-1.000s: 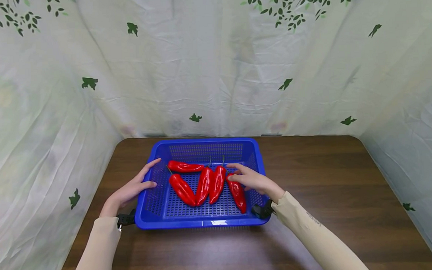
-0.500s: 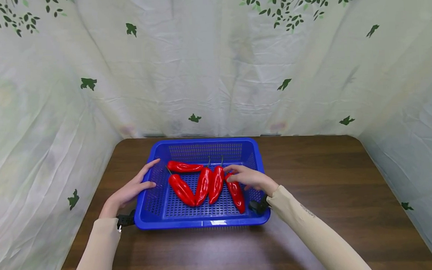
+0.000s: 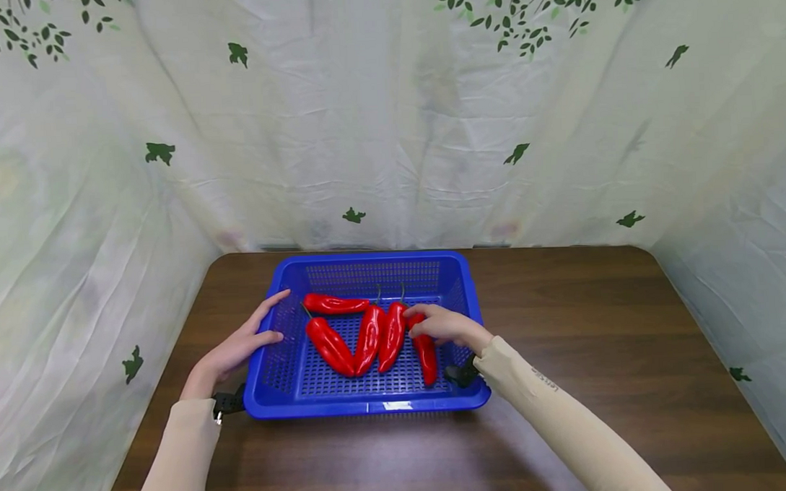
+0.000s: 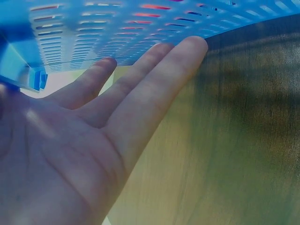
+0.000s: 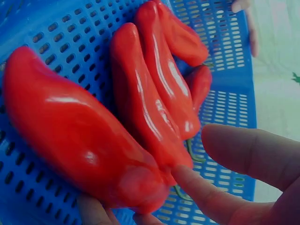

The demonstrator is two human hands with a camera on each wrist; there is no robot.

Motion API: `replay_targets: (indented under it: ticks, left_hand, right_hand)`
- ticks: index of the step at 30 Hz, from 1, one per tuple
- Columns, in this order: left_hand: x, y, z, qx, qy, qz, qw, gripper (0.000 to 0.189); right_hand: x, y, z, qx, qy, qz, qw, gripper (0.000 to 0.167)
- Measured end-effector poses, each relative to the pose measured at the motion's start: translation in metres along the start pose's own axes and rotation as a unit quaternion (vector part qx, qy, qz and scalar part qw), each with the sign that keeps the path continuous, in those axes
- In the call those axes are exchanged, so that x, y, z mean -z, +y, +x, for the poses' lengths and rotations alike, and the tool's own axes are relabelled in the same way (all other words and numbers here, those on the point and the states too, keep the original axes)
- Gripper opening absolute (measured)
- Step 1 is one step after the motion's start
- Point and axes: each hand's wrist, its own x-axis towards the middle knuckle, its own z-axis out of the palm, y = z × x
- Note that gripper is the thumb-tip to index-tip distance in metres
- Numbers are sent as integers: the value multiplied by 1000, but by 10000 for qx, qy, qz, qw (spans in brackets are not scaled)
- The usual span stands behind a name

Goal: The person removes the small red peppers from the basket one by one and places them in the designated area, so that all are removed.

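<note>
A blue plastic basket (image 3: 370,407) holds several long red peppers. My left hand (image 3: 234,345) lies along its left side with spread fingers, thumb over the rim and fingertips on the outside; in the left wrist view, straight fingers (image 4: 154,93) touch the slotted wall. Inside the basket at the right, my right hand (image 3: 451,325) pinches the rightmost red pepper (image 3: 428,363) near its stem end. In the right wrist view this pepper (image 5: 70,126) looks large and close, partly covering the fingertips behind it, while another fingertip touches the neighbouring red pepper (image 5: 140,103).
Two upright red peppers (image 3: 370,340) stand side by side in the middle, a slanted red pepper (image 3: 330,345) lies to their left, and one lies across the back. The basket stands on a brown wooden table (image 3: 577,304), with a leaf-printed white curtain (image 3: 389,130) behind.
My right hand has moved left a little and lower over the rightmost red pepper. That pepper's tip has swung left, so it stands more upright. My left hand has stayed put.
</note>
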Motion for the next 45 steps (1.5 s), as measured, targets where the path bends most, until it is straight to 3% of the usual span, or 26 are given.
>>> replay_targets:
  ticks: [8, 19, 26, 45]
  left_hand:
    - [-1, 0, 0, -16, 71, 38, 10000, 70]
    - [-1, -3, 1, -28, 139, 48, 9999, 70]
    - [-2, -2, 0, -40, 173, 52, 9998, 70]
    - [-1, -1, 1, 3, -14, -298, 9996, 73]
  right_hand:
    - [-6, 5, 5, -28, 96, 276, 9996, 51]
    - [-4, 10, 4, 310, 205, 953, 9948, 51]
    - [-1, 9, 0, 462, 474, 1180, 9908, 50]
    - [15, 3, -23, 1308, 692, 1492, 9777, 51]
